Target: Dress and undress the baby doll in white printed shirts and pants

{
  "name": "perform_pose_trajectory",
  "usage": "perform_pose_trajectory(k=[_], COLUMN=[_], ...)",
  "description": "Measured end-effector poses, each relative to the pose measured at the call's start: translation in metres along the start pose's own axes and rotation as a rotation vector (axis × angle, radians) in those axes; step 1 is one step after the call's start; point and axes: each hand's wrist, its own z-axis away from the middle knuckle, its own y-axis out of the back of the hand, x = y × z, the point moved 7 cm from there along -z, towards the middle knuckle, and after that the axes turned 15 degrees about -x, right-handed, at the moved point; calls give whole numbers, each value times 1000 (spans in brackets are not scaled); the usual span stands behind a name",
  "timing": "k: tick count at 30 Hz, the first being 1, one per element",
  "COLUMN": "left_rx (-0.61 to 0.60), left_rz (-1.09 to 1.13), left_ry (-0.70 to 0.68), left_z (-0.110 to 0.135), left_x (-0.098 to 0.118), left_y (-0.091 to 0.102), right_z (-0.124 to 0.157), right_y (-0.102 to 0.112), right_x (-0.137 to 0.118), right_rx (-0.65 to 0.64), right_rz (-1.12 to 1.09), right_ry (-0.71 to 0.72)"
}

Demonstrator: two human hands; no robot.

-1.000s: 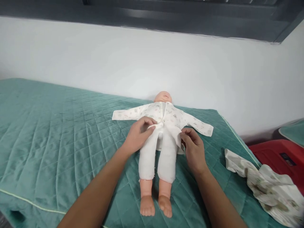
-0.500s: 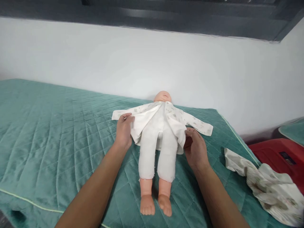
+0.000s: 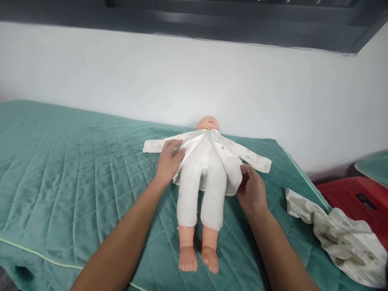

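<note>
A baby doll [image 3: 209,194] with a white padded body lies on its back, feet towards me. It wears a white baby shirt [image 3: 232,165] with a small print, its front parted and both sleeves spread out sideways. On the left front panel rests my left hand [image 3: 170,161], thumb and forefinger apart, touching the cloth. My right hand [image 3: 252,188] has its fingers closed on the lower edge of the right front panel, just below the right sleeve; its fingertips are partly hidden by the cloth.
Green quilted cover [image 3: 75,169] lies under the doll and reaches the white wall [image 3: 182,76] behind its head. At the right lies a crumpled, printed cloth garment [image 3: 342,238], close to a red object [image 3: 357,202]. A dark ledge [image 3: 194,24] runs overhead.
My left hand has moved right, inward over the doll's body, and its fingers have parted from the panel edge. My right hand has shifted slightly outward with its panel.
</note>
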Motion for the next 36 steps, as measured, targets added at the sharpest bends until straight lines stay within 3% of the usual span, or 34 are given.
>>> perform_pose_trajectory(k=[3, 6, 11, 15, 18, 22, 24, 28, 33, 36], left_rx=[-136, -186, -85, -126, -124, 85, 177, 250, 191, 89], left_rz=[-137, -139, 61, 154, 142, 85, 3, -271, -394, -416], left_ry=[-159, -145, 96, 250, 272, 255, 263, 178, 62, -53], left_z=[-1, -1, -2, -1, 3, 19, 31, 54, 81, 100], left_x=[12, 9, -12, -24, -30, -43, -50, -48, -30, -9], left_y=[-11, -15, -4, -5, -2, 23, 39, 63, 66, 57], right_z=[-1, -4, -7, -10, -6, 19, 40, 90, 135, 141], right_y=[4, 4, 14, 30, 45, 62, 70, 88, 93, 117], right_x=[-2, -4, -1, -5, -12, -18, -25, -50, -113, -137], right_rx=[39, 26, 93, 126, 129, 107, 92, 73, -78, -75], right_rz=[-48, -126, -154, -172, -139, -26, 131, 514, 1574, 2093], right_ry=[17, 25, -11, 73, 133, 115, 116, 146, 384, 328])
